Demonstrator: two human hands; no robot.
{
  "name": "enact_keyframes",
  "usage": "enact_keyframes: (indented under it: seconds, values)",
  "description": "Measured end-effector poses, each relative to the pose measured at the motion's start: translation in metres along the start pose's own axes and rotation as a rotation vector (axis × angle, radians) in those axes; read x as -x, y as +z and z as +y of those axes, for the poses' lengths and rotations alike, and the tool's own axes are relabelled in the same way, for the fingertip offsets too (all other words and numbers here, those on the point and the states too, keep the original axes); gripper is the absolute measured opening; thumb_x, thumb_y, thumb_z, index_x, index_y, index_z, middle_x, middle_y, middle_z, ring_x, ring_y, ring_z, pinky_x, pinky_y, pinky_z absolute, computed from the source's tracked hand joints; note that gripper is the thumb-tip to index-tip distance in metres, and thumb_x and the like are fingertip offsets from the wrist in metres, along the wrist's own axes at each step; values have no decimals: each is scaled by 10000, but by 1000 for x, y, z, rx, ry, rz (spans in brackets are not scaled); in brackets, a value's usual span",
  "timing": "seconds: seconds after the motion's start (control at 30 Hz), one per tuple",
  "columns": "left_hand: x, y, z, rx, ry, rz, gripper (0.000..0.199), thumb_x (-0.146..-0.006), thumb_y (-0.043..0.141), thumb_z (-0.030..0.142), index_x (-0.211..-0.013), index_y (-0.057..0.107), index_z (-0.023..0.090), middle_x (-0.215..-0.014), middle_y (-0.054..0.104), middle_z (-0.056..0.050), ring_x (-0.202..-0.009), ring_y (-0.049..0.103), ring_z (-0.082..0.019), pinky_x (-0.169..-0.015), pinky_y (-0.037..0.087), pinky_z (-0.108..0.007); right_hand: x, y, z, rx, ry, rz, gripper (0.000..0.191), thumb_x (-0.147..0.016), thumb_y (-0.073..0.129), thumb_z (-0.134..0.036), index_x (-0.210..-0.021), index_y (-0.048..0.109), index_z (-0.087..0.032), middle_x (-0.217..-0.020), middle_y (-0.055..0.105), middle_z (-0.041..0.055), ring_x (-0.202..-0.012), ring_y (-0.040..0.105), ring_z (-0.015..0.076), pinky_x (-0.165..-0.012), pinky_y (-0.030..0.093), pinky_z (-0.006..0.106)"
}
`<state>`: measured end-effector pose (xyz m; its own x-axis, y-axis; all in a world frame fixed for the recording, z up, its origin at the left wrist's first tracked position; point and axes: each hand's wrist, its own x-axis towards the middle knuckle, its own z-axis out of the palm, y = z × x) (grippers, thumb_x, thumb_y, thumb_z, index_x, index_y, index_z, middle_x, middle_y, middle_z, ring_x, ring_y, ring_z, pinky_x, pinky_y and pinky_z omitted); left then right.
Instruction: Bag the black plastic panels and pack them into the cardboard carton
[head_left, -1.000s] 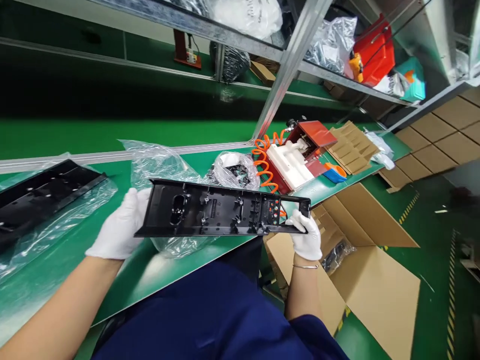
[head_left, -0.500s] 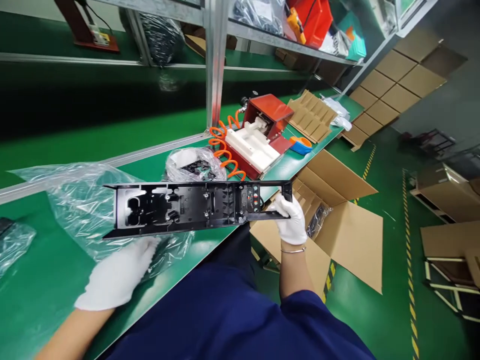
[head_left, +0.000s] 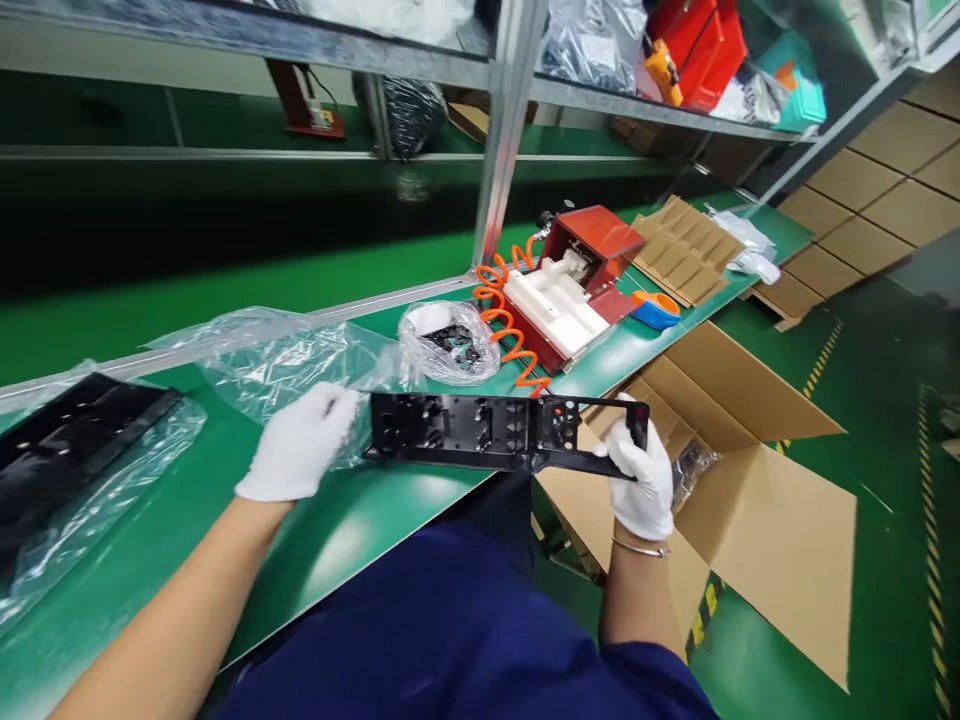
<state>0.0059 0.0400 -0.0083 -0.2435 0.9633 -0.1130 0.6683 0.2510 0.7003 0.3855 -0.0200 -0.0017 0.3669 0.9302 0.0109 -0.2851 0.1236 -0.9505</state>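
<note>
My right hand (head_left: 643, 475), in a white glove, grips the frame-like right end of a long black plastic housing (head_left: 465, 430). The housing is held level above the bench edge, its ribbed inner side with small posts facing me. My left hand (head_left: 300, 445), also gloved, is just off the housing's left end. Its fingers are pinched at a crumpled clear plastic bag (head_left: 277, 365) lying behind it; the exact grip is partly hidden. Another black housing (head_left: 82, 440) rests on clear plastic at the far left.
On the green bench are a bag of small black parts (head_left: 450, 345), a red and white fixture (head_left: 562, 300) with an orange coiled hose (head_left: 499, 320), a tape roll (head_left: 656, 308) and a cardboard divider (head_left: 690, 250). An open carton (head_left: 780, 540) stands right, below bench height.
The view has swung left, revealing more of the second housing. My left hand has risen from beneath the held housing to beside its end, and the bag has shifted with it. The housing has tilted.
</note>
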Motion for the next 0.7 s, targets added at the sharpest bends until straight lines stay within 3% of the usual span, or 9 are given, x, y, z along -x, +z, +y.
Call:
enact_keyframes:
  seconds: [0.2,0.3,0.43,0.53,0.7]
  values:
    - [5,18,9,-215,193,-66,329,-955,412,443,-721,511,235,-696,590,-5,-667,535,-177,-634,356,-281,-4,4,19,-35,39,64,318,-682,823,-287,-920,625,-213,-694,464,-76,-581,505,70,-621,526,241]
    - [7,28,14,-363,251,-54,332,-988,385,417,-769,546,226,-771,628,-24,-718,572,-182,-624,318,-282,-1,15,28,-43,101,41,345,-676,826,-284,-949,630,-205,-701,485,-76,-575,500,58,-614,511,212]
    - [13,37,14,-488,350,-31,352,-1004,397,355,-741,577,205,-731,631,-30,-643,555,-171,-580,273,-292,5,31,38,-92,143,122,320,-675,812,-275,-920,618,-205,-669,460,-94,-537,479,42,-639,536,204]
    - [17,43,16,-461,423,-32,367,-1011,407,333,-737,605,191,-714,643,-41,-632,565,-170,-591,313,-295,11,48,45,-122,182,107,324,-656,811,-272,-902,609,-212,-689,481,-89,-563,521,52,-658,560,218]
    - [36,64,34,-383,594,-59,374,-1020,389,302,-827,685,177,-785,696,-88,-729,641,-197,-656,413,-306,27,85,71,-152,225,15,447,-693,784,-270,-1114,637,-244,-769,540,-77,-631,578,68,-661,566,220]
